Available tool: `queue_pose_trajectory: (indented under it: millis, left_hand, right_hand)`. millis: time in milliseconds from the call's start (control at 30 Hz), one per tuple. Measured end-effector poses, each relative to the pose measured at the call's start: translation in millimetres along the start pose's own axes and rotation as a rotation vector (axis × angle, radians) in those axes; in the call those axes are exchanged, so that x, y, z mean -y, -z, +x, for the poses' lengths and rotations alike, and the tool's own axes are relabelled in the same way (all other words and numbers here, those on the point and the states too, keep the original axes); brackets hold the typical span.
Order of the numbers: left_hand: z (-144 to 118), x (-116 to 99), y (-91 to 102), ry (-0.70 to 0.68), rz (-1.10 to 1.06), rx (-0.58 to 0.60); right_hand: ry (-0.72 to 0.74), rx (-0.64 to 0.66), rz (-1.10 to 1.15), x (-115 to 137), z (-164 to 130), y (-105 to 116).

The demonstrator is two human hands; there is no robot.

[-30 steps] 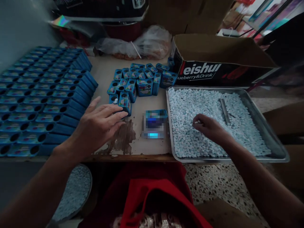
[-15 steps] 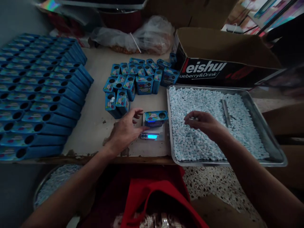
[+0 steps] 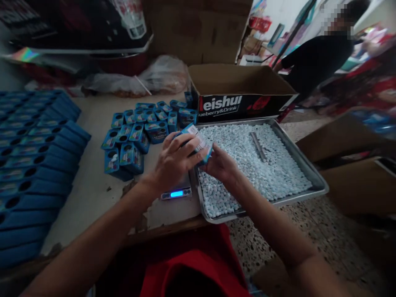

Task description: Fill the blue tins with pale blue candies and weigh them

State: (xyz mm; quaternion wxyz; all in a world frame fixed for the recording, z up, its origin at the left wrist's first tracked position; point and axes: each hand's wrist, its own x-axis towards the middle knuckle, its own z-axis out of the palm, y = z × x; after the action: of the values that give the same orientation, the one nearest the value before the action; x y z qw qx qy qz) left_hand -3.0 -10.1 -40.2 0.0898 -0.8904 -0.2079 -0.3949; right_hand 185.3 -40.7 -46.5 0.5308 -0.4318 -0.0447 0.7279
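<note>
Tipped on its side, a small blue candy box (image 3: 200, 142) is held above the digital scale (image 3: 176, 194) and the tray's near-left corner. My left hand (image 3: 176, 154) is closed around the box, fingers over its upper side. My right hand (image 3: 221, 163) is cupped at the box's lower right end, thumb and fingers apart; whether candies lie in its palm is hidden. Below it, small pale candies (image 3: 235, 173) fill the metal tray (image 3: 262, 203). The scale's display glows blue, its figures unreadable.
Several blue candy boxes (image 3: 156, 130) stand behind the scale; one has white candies at its opening. Long rows of such boxes (image 3: 34, 161) occupy the left side. A metal strip (image 3: 258, 146) lies on the candies. Behind stand a carton (image 3: 244, 107) and a person in black (image 3: 318, 57).
My left hand has taken the box off the scale and tipped it rightward. My right hand has moved left from over the candies to the box's end. The view has swung right.
</note>
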Motion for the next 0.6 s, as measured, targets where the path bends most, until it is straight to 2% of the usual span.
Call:
queue_pose_trajectory:
  millis: [100,200,367,467,600]
  left_hand:
    - [15.7,7.4,-16.3,0.022,0.009,0.013]
    - [19.5,9.8,-28.3,0.176,-0.074,-0.008]
    - [8.3,9.9,-40.1,0.451,-0.235,-0.037]
    - [-2.0,7.8,-36.3,0.597,-0.331,-0.066]
    - [-21.2,-0.8,-15.2,0.863,-0.530,-0.114]
  right_hand:
    - [-0.020,-0.024,0.198,5.8,8.4,-2.3]
    - [-0.018,-0.026,0.275,12.1,15.1,4.1]
    - [-0.057,-0.013,0.247,12.3,22.4,16.5]
    - [-0.074,0.046,0.218,10.7,21.5,18.3]
    - [-0.075,0.072,0.134,13.3,14.2,16.4]
